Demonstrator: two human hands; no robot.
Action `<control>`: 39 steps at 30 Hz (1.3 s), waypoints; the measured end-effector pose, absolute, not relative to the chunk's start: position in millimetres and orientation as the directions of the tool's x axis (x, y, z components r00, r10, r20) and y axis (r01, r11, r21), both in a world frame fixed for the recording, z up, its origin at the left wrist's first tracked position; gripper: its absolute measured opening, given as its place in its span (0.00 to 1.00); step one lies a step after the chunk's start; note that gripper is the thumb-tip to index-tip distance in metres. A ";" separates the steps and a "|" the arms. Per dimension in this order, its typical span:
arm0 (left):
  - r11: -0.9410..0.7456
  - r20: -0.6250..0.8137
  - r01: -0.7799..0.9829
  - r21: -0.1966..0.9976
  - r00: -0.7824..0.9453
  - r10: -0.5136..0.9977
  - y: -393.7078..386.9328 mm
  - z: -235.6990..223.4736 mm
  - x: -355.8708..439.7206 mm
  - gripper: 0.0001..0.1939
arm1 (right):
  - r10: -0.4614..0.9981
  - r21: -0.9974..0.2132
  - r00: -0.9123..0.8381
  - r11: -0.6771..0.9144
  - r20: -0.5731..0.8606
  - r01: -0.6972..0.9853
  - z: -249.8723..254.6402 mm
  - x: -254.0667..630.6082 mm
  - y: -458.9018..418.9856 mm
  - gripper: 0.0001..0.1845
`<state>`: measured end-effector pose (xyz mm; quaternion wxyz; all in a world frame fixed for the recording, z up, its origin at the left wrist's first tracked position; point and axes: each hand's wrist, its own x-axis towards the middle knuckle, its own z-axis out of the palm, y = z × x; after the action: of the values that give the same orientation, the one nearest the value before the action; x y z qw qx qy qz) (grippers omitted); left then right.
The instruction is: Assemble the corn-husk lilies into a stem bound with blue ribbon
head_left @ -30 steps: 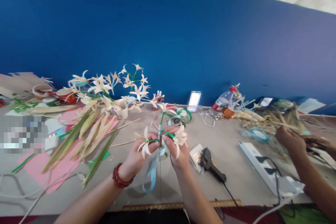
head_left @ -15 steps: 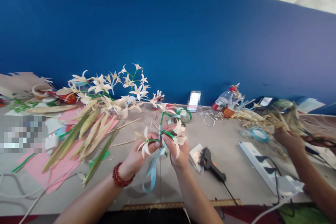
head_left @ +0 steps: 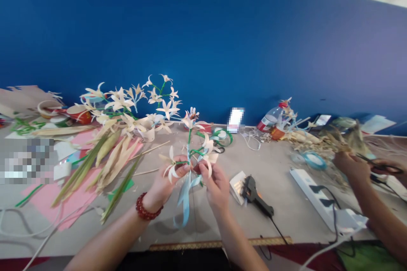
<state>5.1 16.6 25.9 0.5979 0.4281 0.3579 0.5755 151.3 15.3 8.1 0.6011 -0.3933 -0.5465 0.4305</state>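
Note:
My left hand (head_left: 163, 187) pinches the stem of an artificial flower spray (head_left: 190, 140), upright in front of me, with pale petals and green-wrapped branches. Light blue ribbon (head_left: 182, 204) is wound round the lower stem and hangs below it in a loop. Just right of the stem, the fingers of my right hand (head_left: 218, 187) are closed on the ribbon's upper part, partly covering it. Pale blossoms (head_left: 208, 146) droop in front of the right fingers. A red bead bracelet (head_left: 146, 207) circles my left wrist.
A black glue gun (head_left: 256, 194) lies right of my hands, beside a white power strip (head_left: 313, 197). Corn husks (head_left: 114, 165) and pink paper (head_left: 74, 205) cover the left. Finished flowers (head_left: 119, 99) stand behind. At far right, another person's hands (head_left: 352, 171) hold scissors and dried husk.
The flower spray has shifted slightly left and stands a little clearer of my hands. My right fingers have drawn back from the stem's joint, opening a small gap between the hands.

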 end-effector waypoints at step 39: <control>-0.022 0.024 -0.285 0.958 0.003 1.000 14.8 35.0 -24.0 0.10 | 0.922 -0.871 -0.072 0.384 0.381 0.308 6.8 218.6 3.8 0.11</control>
<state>-24.0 14.8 35.0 0.5623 0.4303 0.4155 0.5710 218.6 3.8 6.8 0.5003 -0.4624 -0.6646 0.3068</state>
